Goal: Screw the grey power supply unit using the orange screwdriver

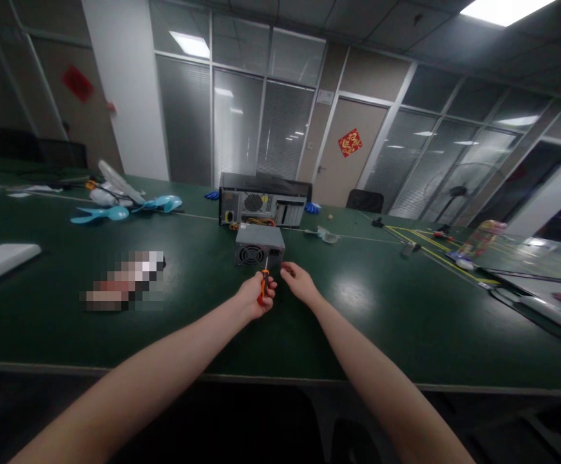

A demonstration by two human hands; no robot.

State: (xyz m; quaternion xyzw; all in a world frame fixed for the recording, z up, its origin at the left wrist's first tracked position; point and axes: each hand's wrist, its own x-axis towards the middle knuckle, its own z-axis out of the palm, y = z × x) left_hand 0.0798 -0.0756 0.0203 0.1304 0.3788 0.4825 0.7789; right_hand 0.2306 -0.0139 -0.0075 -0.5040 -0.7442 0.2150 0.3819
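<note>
My left hand (256,296) is wrapped round the orange and black handle of a screwdriver (264,283). Its thin shaft points away from me, toward the face of a grey computer power supply (259,240); whether the tip touches is too small to tell. A round fan grille shows at the left of that face and a socket at the right. By the unit's lower right corner is my right hand (299,281), fingers curled; I cannot make out whether they hold anything. Right behind the power supply stands a computer case (265,201), with coloured wires between the two.
On the green table (367,322), light blue fan blades (101,214) lie at the left, near a white case (2,261) and a blurred-out object (123,281). A small clear plastic bag (326,235) is right of the case. Yellow-edged frames (439,251) lie further right.
</note>
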